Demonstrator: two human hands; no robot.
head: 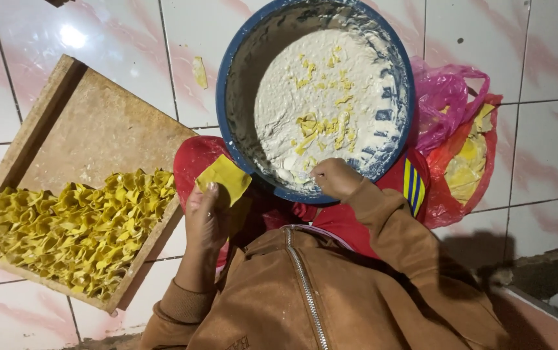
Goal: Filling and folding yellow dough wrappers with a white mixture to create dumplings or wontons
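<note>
My left hand [204, 217] holds a flat yellow dough square [226, 178] above my red-trousered knee. My right hand [335, 177] is closed at the near rim of a large blue basin [226, 71], its fingertips in the white filling [321, 97] flecked with yellow bits. To the left lies a wooden tray [91, 123] whose near half is packed with several folded yellow dumplings [81, 230].
Pink and red plastic bags [451, 123] with yellow wrappers lie right of the basin. A stray yellow scrap [200, 71] sits on the white tiled floor [551, 58]. My brown zipped jacket [305, 291] fills the bottom of the view.
</note>
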